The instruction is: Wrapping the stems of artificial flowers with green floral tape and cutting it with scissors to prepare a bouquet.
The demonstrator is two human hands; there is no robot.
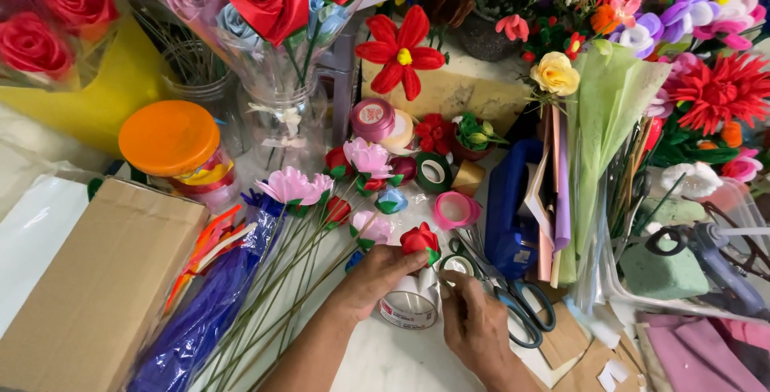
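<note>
My left hand (377,276) holds a small red fabric rose (419,240) by its base, just above a roll of clear tape (411,304). My right hand (473,324) pinches at the roll's upper right edge, next to the loose tape end. Both hands meet over the white table near its front. Handmade flowers on thin green stems (305,187) lie fanned out to the left of my left hand. Scissors (513,300) with dark handles lie right beside my right hand.
A cardboard box (96,280) sits front left, with a bag of coloured pipe cleaners (204,304) beside it. An orange-lidded jar (170,139), ribbon rolls (373,119), a blue tape dispenser (509,216), wrapping sheets (601,119), a glue gun (714,256) and several flower bunches crowd the back and right.
</note>
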